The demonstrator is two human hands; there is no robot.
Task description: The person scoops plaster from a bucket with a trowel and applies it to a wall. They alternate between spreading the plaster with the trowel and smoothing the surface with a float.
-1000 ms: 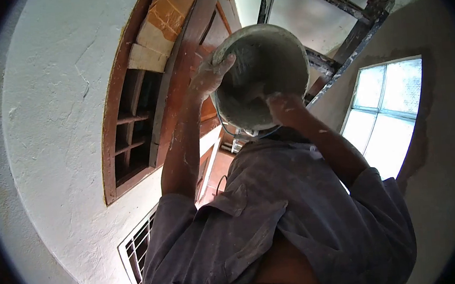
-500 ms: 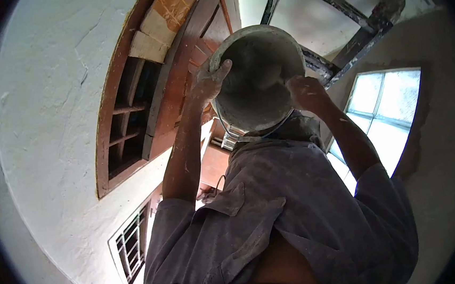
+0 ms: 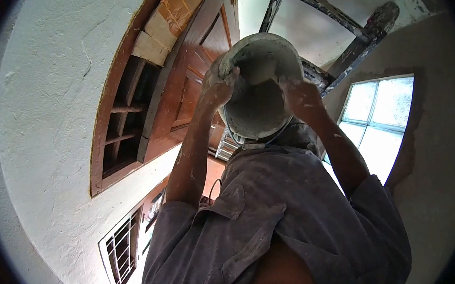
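Observation:
A grey, cement-stained bucket (image 3: 262, 115) is tipped with its mouth toward me, in front of my chest. My left hand (image 3: 218, 86) is closed over its left rim, with the thumb on the inside. At the right side of the mouth, my right hand (image 3: 300, 98) is curled into a closed grip, its fingers reaching just inside. What it holds, if anything, I cannot tell. A paler grey patch (image 3: 258, 70) shows inside the bucket near those fingers. The wire handle (image 3: 277, 132) hangs below the rim, close to my dusty grey shirt (image 3: 263, 192).
A dark, paint-spattered ladder-like frame (image 3: 329, 14) stands beyond the bucket. To the left are a brown wooden door (image 3: 187, 102), a frame with dark openings (image 3: 124, 118) and a rough white wall (image 3: 50, 129). A bright window (image 3: 377, 114) is on the right.
The bucket has shifted slightly lower in view. My right hand has moved a little inward and down, and the pale patch inside looks different. My left hand stays on the rim.

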